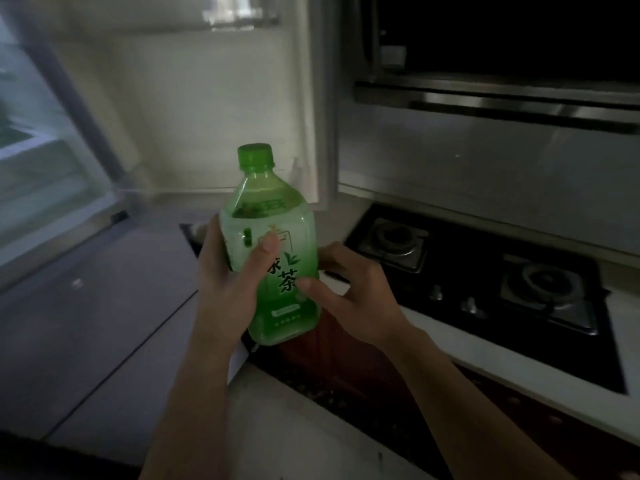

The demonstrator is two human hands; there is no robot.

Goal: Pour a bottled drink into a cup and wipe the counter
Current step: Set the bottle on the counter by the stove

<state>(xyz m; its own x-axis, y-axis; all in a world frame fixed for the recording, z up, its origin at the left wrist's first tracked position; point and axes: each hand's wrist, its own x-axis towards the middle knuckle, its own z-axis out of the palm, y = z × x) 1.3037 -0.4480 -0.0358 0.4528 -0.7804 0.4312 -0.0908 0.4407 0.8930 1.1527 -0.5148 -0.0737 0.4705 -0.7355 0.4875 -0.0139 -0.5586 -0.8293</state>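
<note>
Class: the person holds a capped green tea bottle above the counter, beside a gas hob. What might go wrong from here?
1. The nearly full green tea bottle is held in the air by the left hand and right hand; a slack grip could drop it on the counter.
2. Its cap is on; squeezing while unscrewing might spurt tea.
3. The gas hob sits close; spills may reach it.

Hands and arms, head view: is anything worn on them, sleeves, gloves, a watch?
Nothing worn shows. The left hand and the right hand are bare, without gloves or visible rings; both forearms are uncovered to the frame's edge, no sleeve, watch or bracelet.
</note>
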